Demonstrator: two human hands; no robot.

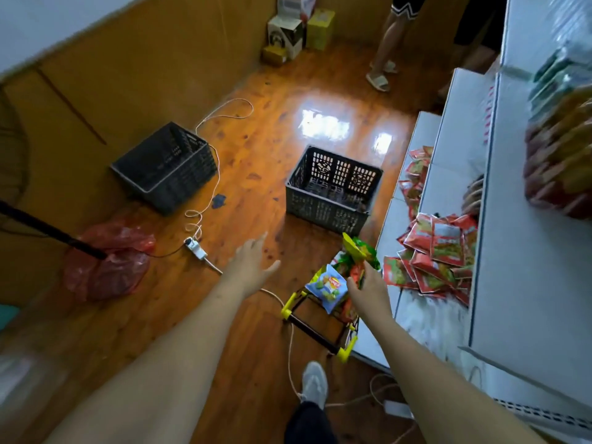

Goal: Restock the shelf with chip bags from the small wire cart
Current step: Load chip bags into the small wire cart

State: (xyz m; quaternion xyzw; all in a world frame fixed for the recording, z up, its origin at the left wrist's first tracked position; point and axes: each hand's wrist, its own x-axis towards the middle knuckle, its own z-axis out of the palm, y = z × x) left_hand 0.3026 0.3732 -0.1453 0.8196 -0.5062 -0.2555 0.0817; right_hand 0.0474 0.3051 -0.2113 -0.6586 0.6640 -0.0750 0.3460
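A small wire cart [315, 328] with yellow corners stands on the floor beside the white shelf [448, 174]. It holds several chip bags, among them a light blue one [326, 288]. My right hand [368, 291] is over the cart, fingers closed on a green and orange chip bag [360, 249] that sticks up above it. My left hand [251, 267] hovers open over the floor to the left of the cart, holding nothing. Red packets [439, 251] lie piled on a lower shelf level.
Two dark plastic crates [333, 190] [166, 166] sit on the wooden floor. A white cable and power strip [195, 246] run across it. A red plastic bag [107, 261] lies at left. A person's legs [387, 43] stand at the back near cardboard boxes [298, 30].
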